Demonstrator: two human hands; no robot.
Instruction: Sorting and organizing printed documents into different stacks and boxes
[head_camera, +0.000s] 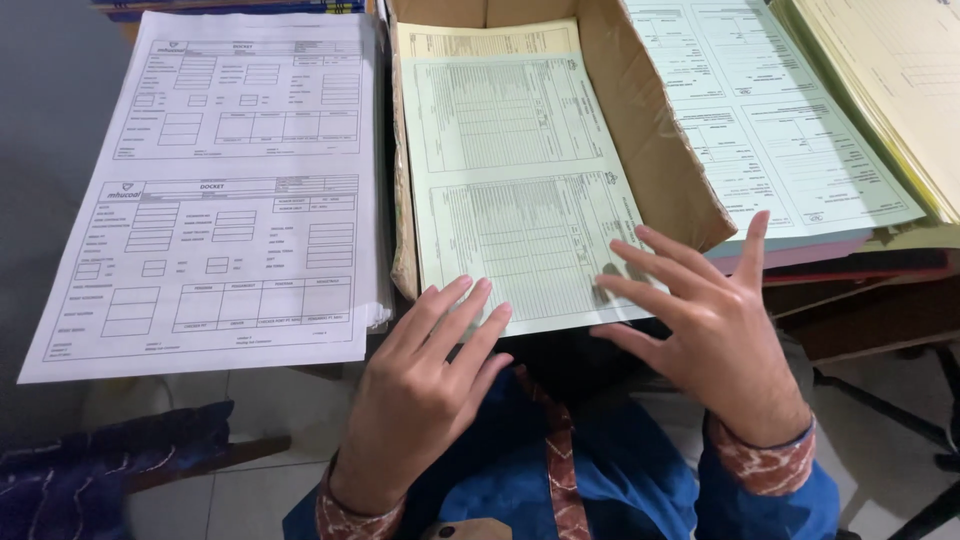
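— At six o'clock of the cardboard box (640, 130), what lies under the person's hands?

— A pale yellow form sheet (515, 170), topmost of a stack in the box, its near edge sticking out past the open front. The left hand (425, 390) has its fingers held together and laid flat at the sheet's near edge; the right hand (710, 320) is spread wide, fingertips resting on the corner at about four o'clock of the sheet. Neither pinches anything.

— How would that sheet handle?

— Judging by its look, light and limp, likely to bend or crease if lifted by one corner, and prone to slide over the sheet beneath. The overhanging near edge looks the best hold, one hand toward each corner.

— And around it?

— At nine o'clock of the box lies a white form stack (200, 190), well squared. At three o'clock a pale green sheet (770, 120) tops another stack, with a yellow pile (890, 80) further out at two o'clock. Blue sleeves with patterned red cuffs (765, 465) show at six o'clock.
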